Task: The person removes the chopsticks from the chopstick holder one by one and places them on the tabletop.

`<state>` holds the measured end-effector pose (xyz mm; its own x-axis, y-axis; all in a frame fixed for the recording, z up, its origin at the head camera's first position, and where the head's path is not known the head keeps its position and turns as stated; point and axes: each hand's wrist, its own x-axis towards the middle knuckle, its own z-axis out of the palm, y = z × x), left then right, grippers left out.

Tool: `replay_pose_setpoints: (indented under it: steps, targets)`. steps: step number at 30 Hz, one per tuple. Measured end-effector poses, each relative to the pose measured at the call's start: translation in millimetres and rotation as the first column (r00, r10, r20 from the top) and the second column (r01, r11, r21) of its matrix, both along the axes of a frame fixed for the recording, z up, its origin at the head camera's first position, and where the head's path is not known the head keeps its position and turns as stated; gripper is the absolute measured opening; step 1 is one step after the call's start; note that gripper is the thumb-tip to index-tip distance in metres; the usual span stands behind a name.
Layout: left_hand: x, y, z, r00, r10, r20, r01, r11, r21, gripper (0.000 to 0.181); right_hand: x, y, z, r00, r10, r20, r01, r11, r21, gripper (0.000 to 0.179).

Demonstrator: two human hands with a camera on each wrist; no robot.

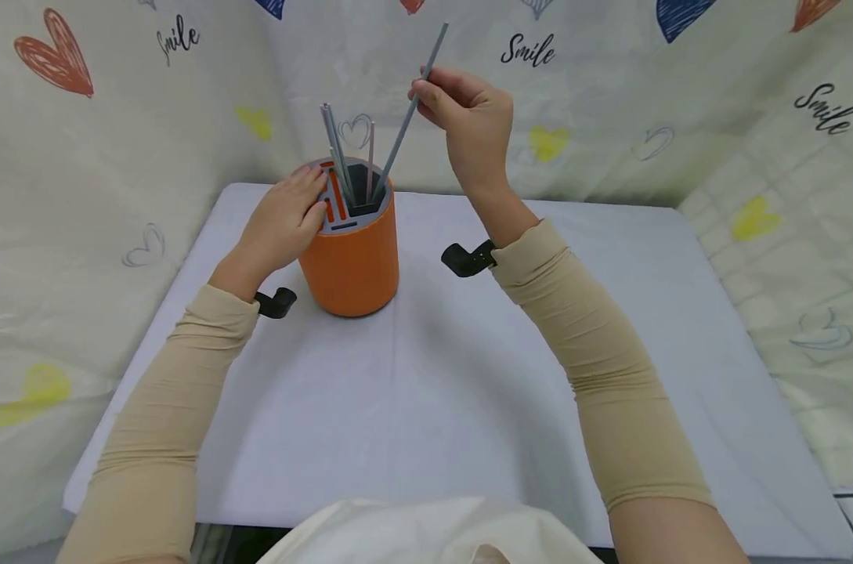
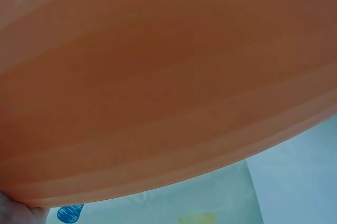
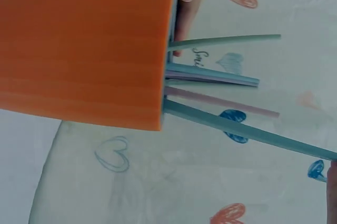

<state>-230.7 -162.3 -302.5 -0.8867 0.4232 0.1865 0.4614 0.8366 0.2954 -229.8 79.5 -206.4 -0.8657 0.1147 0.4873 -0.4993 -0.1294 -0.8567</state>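
An orange cylindrical holder point(image 1: 352, 270) with a grey slotted top stands on the table. My left hand point(image 1: 285, 213) rests on the left side of that top, fingers extended over the slots and thumb near the rim. Thumb and fingers of my right hand point(image 1: 468, 113) pinch a long blue-grey stick point(image 1: 415, 102) at its upper part. The stick slants down to the right, its lower end hidden inside the holder's dark opening. Several thinner sticks point(image 3: 216, 74) in blue, green and purple stand in the holder, beside a pink one point(image 3: 226, 103). The orange wall point(image 2: 168, 76) fills most of the left wrist view.
A white cloth covers the table point(image 1: 398, 439). Behind and at both sides hangs a pale curtain point(image 1: 602, 102) printed with hearts and "Smile". Black wrist cameras sit on both wrists, the right one point(image 1: 466, 259) to the right of the holder.
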Motion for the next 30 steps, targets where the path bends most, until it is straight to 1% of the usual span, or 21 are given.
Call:
replay_pose_setpoints:
  steps: [5,8,12,15,17,19,21,24,27,30]
  targets:
    - [-1.1,0.4,-2.9,1.000,-0.006,0.007,0.006,1.000,0.011,0.052,9.7,8.8,10.5,0.997,-0.035,-0.066,0.033,0.999,-0.038,0.018]
    - [-2.7,0.2,-2.7,1.000,-0.004,0.003,0.004,1.000,0.011,0.052,13.1,15.3,18.5,0.994,-0.055,-0.095,0.049,0.997,-0.063,0.017]
    - [-5.6,-0.4,-1.6,1.000,-0.011,-0.013,0.012,1.000,0.028,0.052,11.7,27.7,26.3,0.991,-0.084,-0.108,0.070,0.989,-0.127,0.016]
    - [-5.9,-1.0,-0.9,1.000,-0.015,-0.022,0.015,0.999,0.033,0.052,5.9,39.8,24.5,0.992,-0.092,-0.082,0.082,0.989,-0.123,0.016]
    - [-5.3,-1.2,0.3,1.000,-0.015,-0.026,0.016,0.999,0.035,0.051,0.3,48.0,18.5,0.995,-0.088,-0.037,0.084,0.992,-0.092,0.016]
    - [-4.7,-1.7,1.2,0.999,-0.012,-0.031,0.013,0.999,0.036,0.051,-5.6,54.9,9.0,0.997,-0.067,0.033,0.069,0.996,-0.061,0.017]
    - [-4.1,-1.8,2.2,0.999,-0.007,-0.033,0.008,0.999,0.037,0.051,-11.3,59.8,-3.4,0.993,-0.033,0.113,0.041,0.997,-0.063,0.017]
    - [-2.8,-1.3,2.8,1.000,-0.004,-0.028,0.005,0.999,0.033,0.051,-17.5,65.1,-23.3,0.974,0.011,0.227,0.006,0.997,-0.075,0.018]
    - [-1.2,-0.6,2.2,1.000,-0.004,-0.015,0.004,1.000,0.025,0.052,-22.1,67.9,-42.3,0.952,0.048,0.301,-0.029,0.997,-0.068,0.018]
    - [0.3,-1.5,1.2,1.000,0.001,-0.012,-0.001,1.000,0.019,0.052,-26.1,67.1,-59.7,0.932,0.081,0.353,-0.071,0.997,-0.041,0.018]
